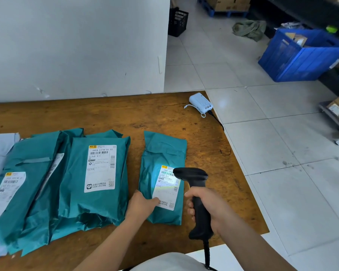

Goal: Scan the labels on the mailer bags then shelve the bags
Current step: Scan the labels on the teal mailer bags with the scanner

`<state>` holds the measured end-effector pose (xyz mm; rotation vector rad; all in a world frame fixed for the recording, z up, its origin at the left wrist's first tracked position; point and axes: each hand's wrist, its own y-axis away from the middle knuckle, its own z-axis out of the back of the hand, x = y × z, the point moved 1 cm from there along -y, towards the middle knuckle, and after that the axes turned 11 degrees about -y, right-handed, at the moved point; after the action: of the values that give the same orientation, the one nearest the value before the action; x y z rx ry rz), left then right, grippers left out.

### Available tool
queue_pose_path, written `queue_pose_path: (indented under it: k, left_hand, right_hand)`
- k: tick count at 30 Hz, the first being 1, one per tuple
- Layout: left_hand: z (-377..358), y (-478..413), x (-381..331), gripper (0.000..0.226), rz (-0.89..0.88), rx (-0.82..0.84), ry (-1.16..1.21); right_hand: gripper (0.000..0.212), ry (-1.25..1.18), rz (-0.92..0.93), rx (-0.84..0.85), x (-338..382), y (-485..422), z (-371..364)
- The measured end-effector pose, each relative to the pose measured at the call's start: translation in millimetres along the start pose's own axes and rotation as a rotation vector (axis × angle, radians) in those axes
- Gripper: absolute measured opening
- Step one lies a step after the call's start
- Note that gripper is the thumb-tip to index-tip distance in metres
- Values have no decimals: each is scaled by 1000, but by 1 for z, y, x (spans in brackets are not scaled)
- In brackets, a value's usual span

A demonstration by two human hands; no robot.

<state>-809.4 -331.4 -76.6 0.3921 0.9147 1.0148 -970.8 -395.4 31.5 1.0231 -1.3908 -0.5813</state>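
Here, on the wooden table (125,118), overlapping green mailer bags (47,184) lie at the left; a separate bag (162,153) lies alone to their right; the left hand (141,205) presses flat on its white label (167,187), fingers extended; the right hand (209,208) is clenched round a black scanner (194,180) lighting that label; a white power bank (201,103) sits at the far corner

Glossy teal plastic mailer bags (98,173) on a scuffed wooden table (125,114).

teal mailer bags (162,153) | black scanner (196,192) | blue crate (301,61)
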Motion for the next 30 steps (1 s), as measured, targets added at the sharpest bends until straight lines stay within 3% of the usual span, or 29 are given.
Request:
queue_pose_path:
  k: [5,10,13,15,18,20,25,30]
  left_hand:
    - [-1,-4,0,56,0,25,5]
    - [4,-8,-6,61,-14,55,-36]
    - [3,-11,-11,43,-23,76,84]
    - [2,-7,-16,14,-132,79,99]
    - [8,5,-27,35,-345,96,121]
    - [19,12,-30,36,-417,97,153]
    - [75,59,-25,30,-481,11,283]
    - [148,87,7,36,-369,-236,683]
  right_hand:
    - [10,24,-27,-17,0,0,1]
    - [7,7,69,-20,0,0,4]
    - [21,76,229,-150,-4,-13,11]
    - [27,212,355,-225,-6,-26,17]
    - [27,360,445,-267,-8,-45,24]
    - [31,459,486,-264,-11,-58,27]
    - [66,649,471,-302,-21,-90,37]
    - [88,830,404,-347,-24,-112,27]
